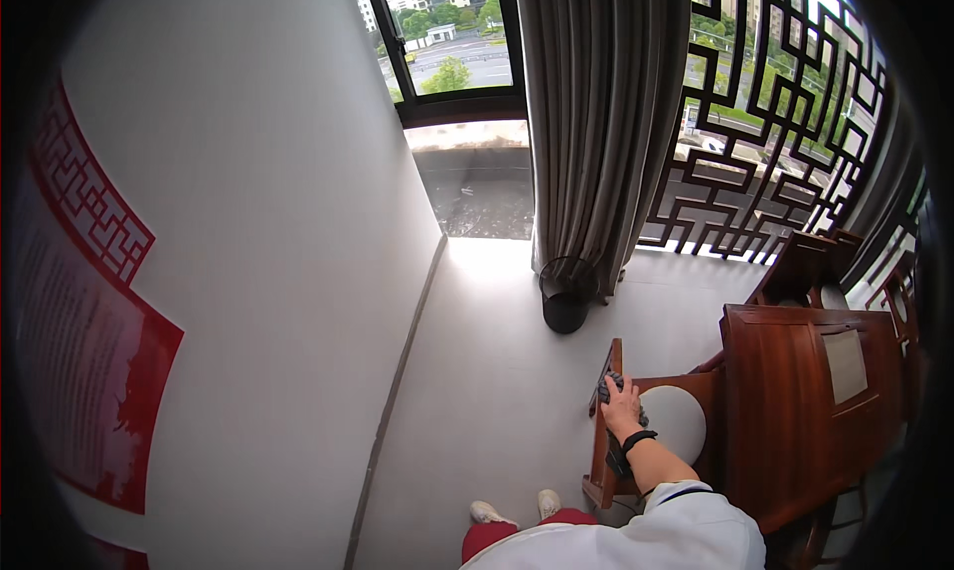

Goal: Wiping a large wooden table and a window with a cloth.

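Observation:
My right hand (622,410) reaches out to the back of a wooden chair (601,458). Bunched under its fingers is a dark grey thing (611,387), probably a cloth, pressed at the chair's top rail. More dark material (617,458) hangs or lies below the wrist, partly hidden by my forearm. A round white cushion (678,421) covers much of the seat just right of the hand. A black band circles my wrist. My left hand is out of view.
A reddish-brown wooden table (790,413) with a pale inset panel stands right of the chair. A black wastebasket (565,313) sits before the grey curtain (596,123). A white wall (283,272) runs along the left. Behind the table are more chairs (801,268) and a lattice screen (768,123).

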`<move>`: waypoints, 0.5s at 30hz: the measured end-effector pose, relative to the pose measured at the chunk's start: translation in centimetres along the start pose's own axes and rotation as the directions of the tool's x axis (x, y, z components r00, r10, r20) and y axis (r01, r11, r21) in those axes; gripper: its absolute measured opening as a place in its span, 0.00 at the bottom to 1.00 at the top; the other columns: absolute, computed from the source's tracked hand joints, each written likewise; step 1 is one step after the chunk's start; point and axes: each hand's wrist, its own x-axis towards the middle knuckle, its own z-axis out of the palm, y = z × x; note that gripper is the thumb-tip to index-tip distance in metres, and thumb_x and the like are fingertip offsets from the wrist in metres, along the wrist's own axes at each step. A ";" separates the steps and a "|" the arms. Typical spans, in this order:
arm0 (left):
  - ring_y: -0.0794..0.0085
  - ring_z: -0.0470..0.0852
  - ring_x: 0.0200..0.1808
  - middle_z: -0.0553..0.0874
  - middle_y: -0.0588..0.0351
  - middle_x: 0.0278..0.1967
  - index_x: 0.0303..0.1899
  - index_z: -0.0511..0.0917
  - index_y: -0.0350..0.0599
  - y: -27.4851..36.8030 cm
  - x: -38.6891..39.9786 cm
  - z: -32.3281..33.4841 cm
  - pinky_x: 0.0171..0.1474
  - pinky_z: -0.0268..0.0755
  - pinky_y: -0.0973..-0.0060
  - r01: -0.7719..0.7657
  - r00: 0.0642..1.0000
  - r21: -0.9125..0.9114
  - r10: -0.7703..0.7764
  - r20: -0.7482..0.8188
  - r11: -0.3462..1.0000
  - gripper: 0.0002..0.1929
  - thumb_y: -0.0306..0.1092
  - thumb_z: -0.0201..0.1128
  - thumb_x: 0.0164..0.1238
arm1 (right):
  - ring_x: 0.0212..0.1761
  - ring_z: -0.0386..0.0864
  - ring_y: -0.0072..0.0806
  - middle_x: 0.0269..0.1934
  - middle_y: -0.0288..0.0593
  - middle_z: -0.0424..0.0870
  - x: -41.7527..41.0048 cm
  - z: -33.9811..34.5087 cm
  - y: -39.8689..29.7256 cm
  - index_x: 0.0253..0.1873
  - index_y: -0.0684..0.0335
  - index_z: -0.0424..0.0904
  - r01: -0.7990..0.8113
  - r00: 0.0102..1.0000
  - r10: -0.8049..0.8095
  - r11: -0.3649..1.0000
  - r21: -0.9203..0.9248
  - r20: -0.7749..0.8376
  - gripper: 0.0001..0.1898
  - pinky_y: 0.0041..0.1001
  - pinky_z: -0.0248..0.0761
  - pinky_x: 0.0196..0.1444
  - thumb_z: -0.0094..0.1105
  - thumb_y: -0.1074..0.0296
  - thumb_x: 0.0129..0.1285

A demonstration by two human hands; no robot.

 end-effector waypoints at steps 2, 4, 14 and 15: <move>0.57 0.83 0.44 0.83 0.40 0.46 0.57 0.74 0.34 2.0 3.2 -1.7 0.45 0.75 0.66 -0.035 0.999 0.041 0.034 0.017 0.999 0.22 0.41 0.57 0.69 | 0.64 0.64 0.52 0.72 0.52 0.54 0.7 1.3 -0.5 0.67 0.38 0.69 -0.052 0.997 0.059 0.991 -0.125 0.056 0.34 0.45 0.66 0.62 0.69 0.64 0.54; 0.56 0.82 0.46 0.83 0.39 0.47 0.58 0.73 0.34 4.2 6.2 -3.7 0.47 0.74 0.65 -0.092 0.995 0.094 0.088 0.042 0.991 0.23 0.42 0.57 0.69 | 0.62 0.65 0.52 0.72 0.53 0.55 0.8 0.7 -1.2 0.67 0.39 0.70 -0.057 0.997 0.063 0.990 -0.130 0.037 0.31 0.45 0.65 0.61 0.63 0.69 0.57; 0.49 0.79 0.55 0.81 0.34 0.53 0.61 0.72 0.32 22.2 24.9 -15.1 0.57 0.71 0.61 -0.486 0.874 0.519 0.401 0.276 0.703 0.28 0.46 0.57 0.69 | 0.66 0.62 0.51 0.72 0.47 0.57 -1.4 0.2 -2.8 0.62 0.37 0.77 -0.279 0.958 0.285 0.950 -0.137 0.022 0.24 0.47 0.57 0.66 0.53 0.71 0.62; 0.48 0.79 0.56 0.80 0.33 0.53 0.61 0.71 0.32 25.3 26.7 -15.7 0.58 0.70 0.61 -0.534 0.845 0.541 0.440 0.304 0.650 0.28 0.46 0.57 0.68 | 0.66 0.62 0.51 0.72 0.47 0.57 -1.5 0.7 -2.9 0.62 0.37 0.77 -0.328 0.944 0.330 0.938 -0.116 0.001 0.24 0.47 0.57 0.66 0.53 0.71 0.62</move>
